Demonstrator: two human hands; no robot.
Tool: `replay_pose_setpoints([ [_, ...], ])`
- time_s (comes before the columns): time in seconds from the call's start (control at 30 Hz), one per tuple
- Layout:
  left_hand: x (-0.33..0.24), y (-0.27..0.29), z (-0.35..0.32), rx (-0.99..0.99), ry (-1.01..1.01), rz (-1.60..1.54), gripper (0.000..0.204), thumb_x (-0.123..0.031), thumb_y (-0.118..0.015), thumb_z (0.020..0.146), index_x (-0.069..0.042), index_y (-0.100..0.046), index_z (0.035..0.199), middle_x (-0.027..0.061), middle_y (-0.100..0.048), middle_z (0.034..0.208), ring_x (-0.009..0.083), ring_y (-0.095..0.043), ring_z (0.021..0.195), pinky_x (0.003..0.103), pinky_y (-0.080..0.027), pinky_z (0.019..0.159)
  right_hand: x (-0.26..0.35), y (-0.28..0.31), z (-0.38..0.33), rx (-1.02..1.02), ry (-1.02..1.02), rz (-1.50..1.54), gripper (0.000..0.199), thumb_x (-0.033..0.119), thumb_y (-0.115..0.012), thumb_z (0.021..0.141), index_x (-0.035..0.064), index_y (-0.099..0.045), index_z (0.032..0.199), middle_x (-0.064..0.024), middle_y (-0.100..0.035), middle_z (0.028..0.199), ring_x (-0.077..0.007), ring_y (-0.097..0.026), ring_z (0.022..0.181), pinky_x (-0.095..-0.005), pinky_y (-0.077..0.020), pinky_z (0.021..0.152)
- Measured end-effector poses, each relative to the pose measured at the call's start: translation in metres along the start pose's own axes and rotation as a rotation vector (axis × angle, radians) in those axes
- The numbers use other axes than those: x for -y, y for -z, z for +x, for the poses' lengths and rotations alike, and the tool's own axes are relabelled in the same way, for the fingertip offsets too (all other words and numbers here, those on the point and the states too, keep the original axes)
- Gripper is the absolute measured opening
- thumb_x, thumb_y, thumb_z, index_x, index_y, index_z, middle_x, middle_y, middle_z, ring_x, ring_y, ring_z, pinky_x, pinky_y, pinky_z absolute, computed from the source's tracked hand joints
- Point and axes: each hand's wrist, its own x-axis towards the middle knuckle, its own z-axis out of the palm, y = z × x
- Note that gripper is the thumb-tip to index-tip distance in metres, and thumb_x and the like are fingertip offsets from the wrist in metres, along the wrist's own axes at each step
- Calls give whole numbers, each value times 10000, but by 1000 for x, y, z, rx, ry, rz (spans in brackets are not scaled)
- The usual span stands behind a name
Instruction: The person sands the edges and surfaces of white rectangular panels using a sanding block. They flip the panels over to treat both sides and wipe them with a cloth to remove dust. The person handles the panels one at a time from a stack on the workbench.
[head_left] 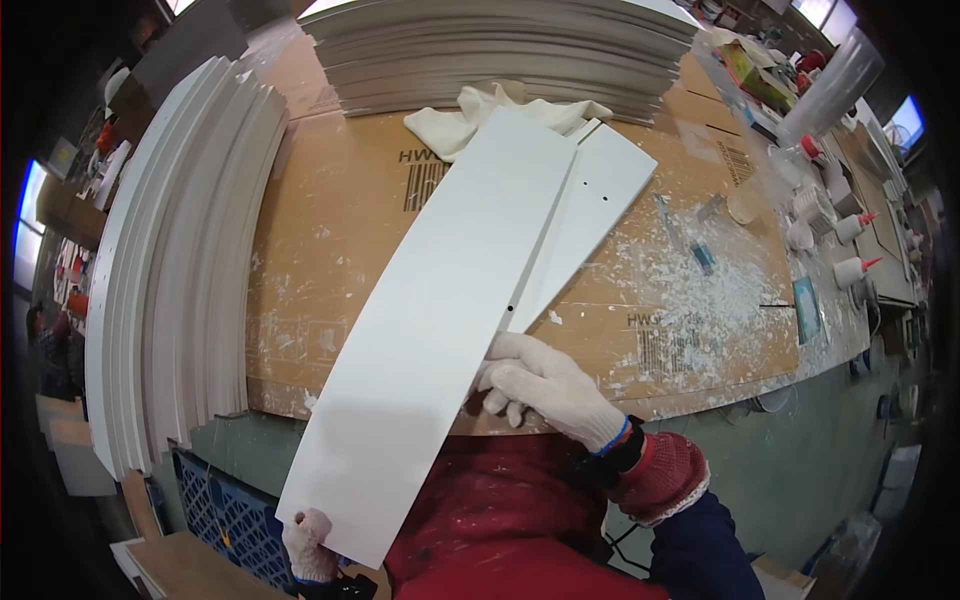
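Note:
A long white board (430, 300) slants across the cardboard-covered table and overhangs its near edge. My left hand (307, 545), in a knitted white glove, grips its near end at the lower left corner. My right hand (550, 388), gloved alike, has curled fingers at the board's right edge; part of the fingers is hidden behind that edge. Under the board a second white board (612, 180) with small dark holes sticks out to the right. A crumpled white cloth (440, 128) lies by the far ends of both.
Tall stacks of white boards stand at the back (500, 60) and on the left (190, 260). White shavings (710, 310) and a blue-ended tool (703, 257) lie on the cardboard (320, 250). White bottles (852, 270) with red tips line the right side. A blue crate (230, 515) stands below left.

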Motion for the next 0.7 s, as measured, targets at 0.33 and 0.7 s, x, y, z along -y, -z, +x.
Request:
replay_pose_setpoints([
  [0.33,26,38,28,-112,-57,469,302,-47,-556,875,94,-587,1140,176,-674,1018,251,-687,859,342,-579,713,-5,0,8,-44,-24,143,227,193,-567,951,-15,-543,1037,-48,-615,837,-78,-571,657,-211,-474,536],
  [0.7,29,74,62,127,128,63,493,-208,-564,905,115,-465,1264,253,-606,1157,365,-664,993,473,-584,837,-17,4,-4,-101,-114,96,261,276,-593,952,59,-517,828,-5,-561,642,-63,-498,510,-206,-398,451],
])
